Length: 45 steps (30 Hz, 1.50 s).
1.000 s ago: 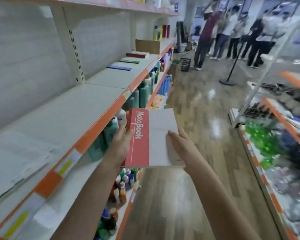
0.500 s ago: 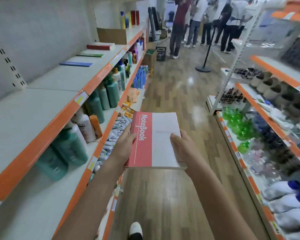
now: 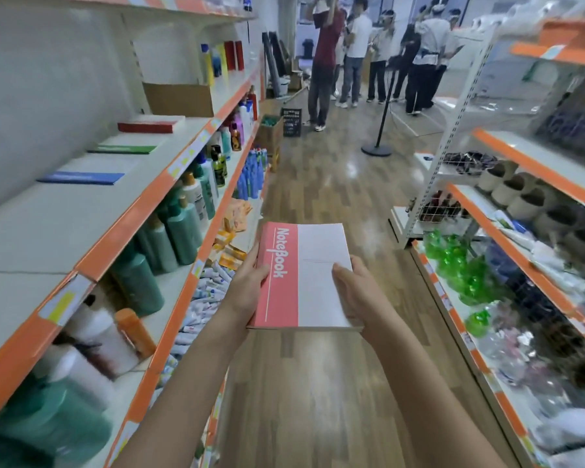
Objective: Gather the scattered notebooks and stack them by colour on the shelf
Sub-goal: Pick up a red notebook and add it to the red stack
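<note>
the long white metal shelf with the orange front edge [image 3: 92, 211] runs up the aisle to the left of the fingers, and three lots of notebooks already lie on it, well ahead of the hands. farthest off, just before a brown cardboard box [image 3: 179, 99], sits a red stack of notebooks [image 3: 149, 125] that looks a few books thick; nearer comes a flat green notebook [image 3: 122, 149], and nearer again a flat blue notebook [image 3: 81, 177]. the three lie apart from one another in a row, so the sorting by colour seems well begun, with red, green and blue each given a place.

the red-and-white paper notebook with "notebook" printed down its red band [image 3: 301, 275] is not on the shelf yet. it is held flat out over the wooden floor, between the two hands. the left hand [image 3: 247, 288] grips its red spine edge, thumb on the cover and the other fingers hidden beneath. the right hand [image 3: 355, 292] lies on the white part, fingers curled round the right edge.

to my eye this one belongs on the red stack, up ahead and to the left. whether more notebooks lie scattered elsewhere i cannot tell from here.
</note>
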Tool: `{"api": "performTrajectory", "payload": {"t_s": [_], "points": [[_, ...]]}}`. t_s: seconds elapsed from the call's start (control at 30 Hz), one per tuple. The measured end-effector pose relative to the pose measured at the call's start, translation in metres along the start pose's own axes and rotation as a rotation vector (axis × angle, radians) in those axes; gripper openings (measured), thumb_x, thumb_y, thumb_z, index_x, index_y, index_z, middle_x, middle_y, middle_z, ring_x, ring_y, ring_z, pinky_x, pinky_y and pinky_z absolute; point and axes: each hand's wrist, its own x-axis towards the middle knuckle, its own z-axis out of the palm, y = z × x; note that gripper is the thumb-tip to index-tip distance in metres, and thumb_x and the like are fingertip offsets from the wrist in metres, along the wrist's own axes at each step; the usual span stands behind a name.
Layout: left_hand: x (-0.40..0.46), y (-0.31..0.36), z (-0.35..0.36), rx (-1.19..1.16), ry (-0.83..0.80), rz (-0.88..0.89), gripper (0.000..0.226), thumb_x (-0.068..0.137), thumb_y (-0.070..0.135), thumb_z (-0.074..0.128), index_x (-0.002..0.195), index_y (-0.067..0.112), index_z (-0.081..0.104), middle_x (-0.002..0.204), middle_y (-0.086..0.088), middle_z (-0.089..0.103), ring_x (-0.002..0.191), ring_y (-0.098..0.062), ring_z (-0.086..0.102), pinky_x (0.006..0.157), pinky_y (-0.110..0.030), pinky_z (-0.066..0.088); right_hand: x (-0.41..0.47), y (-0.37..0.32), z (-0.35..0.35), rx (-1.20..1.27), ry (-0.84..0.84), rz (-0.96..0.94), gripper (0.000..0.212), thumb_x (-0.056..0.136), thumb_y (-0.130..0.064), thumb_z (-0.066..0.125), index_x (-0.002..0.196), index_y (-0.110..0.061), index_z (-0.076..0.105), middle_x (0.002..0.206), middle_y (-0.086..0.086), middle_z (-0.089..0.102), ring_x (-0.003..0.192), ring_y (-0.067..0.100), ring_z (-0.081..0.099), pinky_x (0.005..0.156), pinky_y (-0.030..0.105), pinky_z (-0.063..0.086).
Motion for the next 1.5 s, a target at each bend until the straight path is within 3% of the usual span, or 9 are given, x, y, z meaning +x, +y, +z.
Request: {"api": "performTrajectory", "payload": {"t_s": [0.27,0.63,0.8,0.9,1.03,1.2,1.33,1.43,1.5], "points": [[0.104,-0.003,0.01,0.02,-0.053,-0.007,0.046,0.099,0.011,0.034,0.095,0.05,0.058,0.074,0.011,0.071,0.057,-0.006,0.066,0.046,-0.018,0.048,0.099,-0.015,-0.012,0.019,0.013,0.007,0.012,0.097,-0.028,0.045,0.108,-0.029,0.049,0.098,-0.008,0.066,0.077,0.008,0.066,0.055,0.025,0.047],[0.266,0.002,0.029,0.007,0.017,-0.025,0.038,0.1,0.02,0.04,0.096,0.056,0.052,0.073,0.012,0.071,0.057,-0.005,0.067,0.044,-0.016,0.047,0.27,-0.046,-0.025,-0.025,-0.033,0.015,0.022,0.097,-0.026,0.045,0.118,-0.021,0.049,0.108,0.0,0.067,0.095,0.021,0.067,0.082,0.04,0.054],[0.348,0.014,0.034,-0.034,0.092,-0.026,0.04,0.099,0.018,0.043,0.094,0.056,0.054,0.079,0.009,0.072,0.06,-0.007,0.069,0.045,-0.016,0.048,0.356,-0.075,-0.023,-0.016,-0.097,0.001,0.019,0.098,-0.025,0.045,0.117,-0.023,0.047,0.106,-0.003,0.067,0.091,0.015,0.068,0.071,0.033,0.054],[0.388,0.017,0.031,-0.04,0.115,-0.022,0.04,0.1,0.018,0.041,0.097,0.056,0.053,0.08,0.007,0.073,0.061,-0.01,0.069,0.046,-0.018,0.048,0.4,-0.087,-0.02,-0.028,-0.13,-0.001,0.018,0.096,-0.026,0.046,0.115,-0.028,0.047,0.104,-0.008,0.067,0.09,0.012,0.068,0.073,0.033,0.055],[0.432,0.014,0.023,-0.03,0.17,-0.027,0.042,0.099,0.017,0.039,0.104,0.057,0.052,0.08,0.008,0.073,0.061,-0.01,0.069,0.046,-0.018,0.048,0.451,-0.096,-0.009,-0.05,-0.178,0.006,0.018,0.096,-0.026,0.046,0.114,-0.028,0.048,0.1,-0.01,0.067,0.081,0.006,0.067,0.057,0.023,0.05],[0.482,0.013,0.002,-0.028,0.232,-0.016,0.043,0.099,0.015,0.038,0.114,0.053,0.053,0.084,0.006,0.073,0.061,-0.009,0.068,0.047,-0.018,0.048,0.509,-0.104,0.016,-0.068,-0.238,0.019,0.023,0.097,-0.025,0.046,0.12,-0.022,0.047,0.105,-0.005,0.066,0.089,0.013,0.066,0.064,0.029,0.05],[0.527,0.013,-0.021,-0.016,0.293,-0.018,0.044,0.1,0.018,0.039,0.131,0.049,0.046,0.102,0.006,0.07,0.068,-0.007,0.068,0.048,-0.017,0.048,0.562,-0.111,0.042,-0.08,-0.287,0.023,0.025,0.097,-0.025,0.045,0.122,-0.02,0.046,0.109,0.0,0.065,0.093,0.018,0.066,0.068,0.032,0.052],[0.567,0.014,-0.041,-0.037,0.335,-0.022,0.041,0.1,0.017,0.039,0.119,0.052,0.05,0.082,0.011,0.073,0.062,-0.007,0.069,0.046,-0.016,0.047,0.605,-0.12,0.066,-0.082,-0.314,0.019,0.026,0.097,-0.023,0.045,0.123,-0.019,0.046,0.111,0.001,0.064,0.095,0.018,0.065,0.07,0.032,0.052],[0.596,0.019,-0.055,-0.039,0.353,-0.009,0.041,0.099,0.017,0.039,0.109,0.054,0.051,0.08,0.016,0.073,0.063,-0.005,0.069,0.046,-0.015,0.048,0.635,-0.128,0.081,-0.095,-0.336,0.001,0.025,0.098,-0.024,0.044,0.123,-0.02,0.045,0.11,-0.001,0.063,0.094,0.016,0.065,0.068,0.031,0.051]]}}
